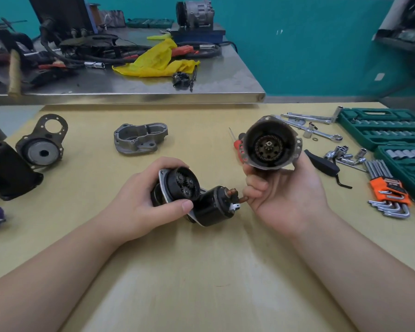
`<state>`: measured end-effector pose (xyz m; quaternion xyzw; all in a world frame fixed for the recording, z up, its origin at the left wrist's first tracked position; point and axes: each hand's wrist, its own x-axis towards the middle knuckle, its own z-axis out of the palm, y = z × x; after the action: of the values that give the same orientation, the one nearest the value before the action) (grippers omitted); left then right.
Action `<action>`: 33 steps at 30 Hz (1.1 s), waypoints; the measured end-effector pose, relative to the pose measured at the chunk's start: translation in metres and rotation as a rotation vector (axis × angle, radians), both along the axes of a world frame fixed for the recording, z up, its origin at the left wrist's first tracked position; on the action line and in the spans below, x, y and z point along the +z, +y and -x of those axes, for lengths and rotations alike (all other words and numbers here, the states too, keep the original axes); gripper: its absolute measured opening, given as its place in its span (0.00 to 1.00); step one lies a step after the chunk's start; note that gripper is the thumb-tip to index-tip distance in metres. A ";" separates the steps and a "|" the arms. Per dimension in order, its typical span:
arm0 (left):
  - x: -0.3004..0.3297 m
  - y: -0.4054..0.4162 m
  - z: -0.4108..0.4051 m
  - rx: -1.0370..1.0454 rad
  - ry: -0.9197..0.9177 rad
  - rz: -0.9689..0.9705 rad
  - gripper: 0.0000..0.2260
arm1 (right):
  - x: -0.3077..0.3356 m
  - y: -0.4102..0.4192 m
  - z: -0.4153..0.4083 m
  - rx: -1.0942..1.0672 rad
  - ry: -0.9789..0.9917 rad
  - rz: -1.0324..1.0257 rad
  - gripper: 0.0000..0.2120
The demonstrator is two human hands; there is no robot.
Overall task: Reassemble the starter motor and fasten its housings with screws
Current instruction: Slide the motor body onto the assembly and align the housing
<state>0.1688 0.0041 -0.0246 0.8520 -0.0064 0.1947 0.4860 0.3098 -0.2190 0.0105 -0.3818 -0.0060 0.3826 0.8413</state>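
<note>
My left hand (141, 200) grips the gear housing with solenoid (189, 195) above the desk (201, 271) middle; my right hand (285, 188) grips the motor casing (270, 142), open end toward me.

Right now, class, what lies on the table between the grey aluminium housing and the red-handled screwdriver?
Head view: only bare table lies between the grey aluminium housing and the red-handled screwdriver.

**Both hands raised, fingers curled**

Both bare forearms reach forward, converging. The left hand (151, 200) lies palm-down, fingers arched, thumb pressed along the near side. The right hand (285, 190) is turned palm-up, fingers curled upward, set slightly higher.
</note>
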 end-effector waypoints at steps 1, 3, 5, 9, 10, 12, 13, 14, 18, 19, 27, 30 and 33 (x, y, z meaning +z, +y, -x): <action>0.000 0.000 0.000 0.001 -0.002 0.000 0.23 | 0.000 0.000 -0.001 -0.009 -0.002 0.003 0.35; 0.000 0.000 0.000 0.000 -0.004 0.001 0.23 | -0.001 0.001 -0.001 -0.037 -0.030 0.021 0.36; 0.000 0.000 -0.001 -0.003 0.002 0.004 0.24 | -0.001 0.002 0.000 -0.097 -0.073 0.066 0.30; 0.000 0.000 -0.001 -0.002 0.002 0.003 0.23 | -0.002 0.002 0.004 -0.133 -0.098 0.112 0.22; 0.000 0.000 0.000 -0.004 0.000 0.005 0.23 | -0.003 0.002 0.004 -0.119 -0.084 0.125 0.24; -0.001 0.000 0.000 -0.007 -0.001 0.003 0.22 | -0.004 0.002 0.004 -0.101 -0.049 0.159 0.29; 0.000 0.000 0.000 -0.009 0.000 0.004 0.22 | -0.005 0.002 0.004 -0.090 -0.035 0.170 0.31; 0.000 0.000 0.000 -0.010 0.002 0.006 0.22 | -0.005 0.003 0.003 -0.076 -0.025 0.173 0.30; -0.001 0.001 -0.001 -0.010 0.002 0.001 0.22 | -0.010 0.004 0.000 -0.091 0.023 0.172 0.29; 0.000 0.001 -0.001 -0.011 0.002 0.003 0.22 | -0.011 0.004 -0.002 -0.105 0.033 0.167 0.30; 0.000 0.000 0.000 -0.012 0.008 0.003 0.21 | -0.012 0.004 -0.003 -0.130 0.025 0.096 0.21; 0.000 0.000 0.000 -0.012 0.007 0.005 0.21 | -0.012 0.004 0.001 -0.197 -0.049 0.077 0.26; 0.000 0.001 0.000 -0.013 0.010 0.001 0.22 | -0.010 0.004 0.005 -0.232 -0.269 0.081 0.25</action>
<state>0.1692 0.0050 -0.0242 0.8526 -0.0095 0.1875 0.4876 0.3043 -0.2151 0.0002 -0.4611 -0.0590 0.2284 0.8554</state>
